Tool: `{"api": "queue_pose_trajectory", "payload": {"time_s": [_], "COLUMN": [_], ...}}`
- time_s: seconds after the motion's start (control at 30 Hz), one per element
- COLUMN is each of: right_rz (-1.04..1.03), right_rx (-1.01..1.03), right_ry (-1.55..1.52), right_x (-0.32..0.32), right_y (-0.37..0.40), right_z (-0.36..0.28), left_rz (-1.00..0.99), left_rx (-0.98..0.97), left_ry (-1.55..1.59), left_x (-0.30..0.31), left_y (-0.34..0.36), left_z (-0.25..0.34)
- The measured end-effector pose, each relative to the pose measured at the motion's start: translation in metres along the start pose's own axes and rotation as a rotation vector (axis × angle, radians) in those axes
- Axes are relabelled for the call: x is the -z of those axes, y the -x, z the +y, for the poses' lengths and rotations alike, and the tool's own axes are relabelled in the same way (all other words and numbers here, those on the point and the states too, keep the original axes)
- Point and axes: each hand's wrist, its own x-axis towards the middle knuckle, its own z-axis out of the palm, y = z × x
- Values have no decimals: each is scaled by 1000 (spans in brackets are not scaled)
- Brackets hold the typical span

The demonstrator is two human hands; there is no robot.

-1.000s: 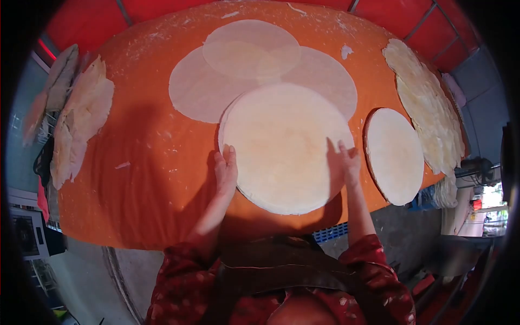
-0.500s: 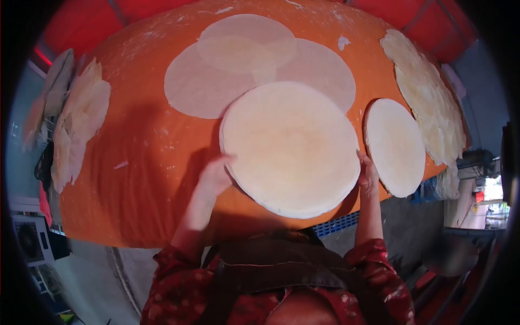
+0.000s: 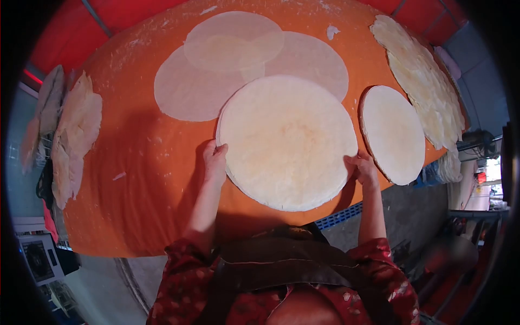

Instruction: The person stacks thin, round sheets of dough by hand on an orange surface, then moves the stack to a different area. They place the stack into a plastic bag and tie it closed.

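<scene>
A thick round stack of pale, thin dough sheets (image 3: 287, 146) lies in front of me, its top lightly browned in the middle. My left hand (image 3: 215, 158) grips its left edge, thumb over the top and fingers partly hidden beneath. On the opposite side, my right hand (image 3: 363, 166) pinches the lower right edge. Beyond the stack, several thin, see-through round sheets (image 3: 187, 86) overlap on the orange table (image 3: 135, 184). The stack covers the near part of them. A second round stack (image 3: 394, 135) sits just right of my right hand, apart from it.
An irregular pile of crinkled sheets (image 3: 420, 81) runs along the table's right side. More ragged sheets (image 3: 78, 135) lie at the left edge. Small scraps, such as one at the back (image 3: 332, 32), dot the table. A blue slatted crate (image 3: 338, 216) shows below the near edge.
My left hand has moved up along the stack's left edge, and its thumb now lies over the rim. The right hand's fingers have come over the right edge. The view has shifted slightly.
</scene>
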Motion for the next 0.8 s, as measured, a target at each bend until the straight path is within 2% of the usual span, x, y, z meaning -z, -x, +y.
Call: {"api": "queue_pose_trajectory", "payload": {"time_s": [0.07,0.13,0.17,0.2,0.27,0.4,0.5,0.6,0.7,0.8], "right_rz": [-2,-213,-117,-17,52,203,222,238,233,237], "right_rx": [129,120,59,0,51,175,183,197,251,281], "right_ry": [-162,-404,-465,-530,-442,-164,-217,-231,-220,-236], "right_x": [24,32,30,29,42,37,30,28,27,21], "right_y": [-20,-23,-18,-17,-34,-32,-26,-25,-26,-22], "right_z": [35,21,10,6,26,32,29,31,34,31], "left_rz": [-178,-318,-387,-360,-309,-247,-153,-180,-187,-25], "left_rx": [47,178,248,271,322,172,44,-83,-22,60], "left_ry": [169,288,344,442,641,591,525,345,328,326], "left_x": [5,-5,-8,-7,-7,-12,-18,-17,-19,-26], "left_y": [6,35,45,45,43,32,29,24,22,17], "left_z": [5,26,31,30,25,12,12,7,11,18]}}
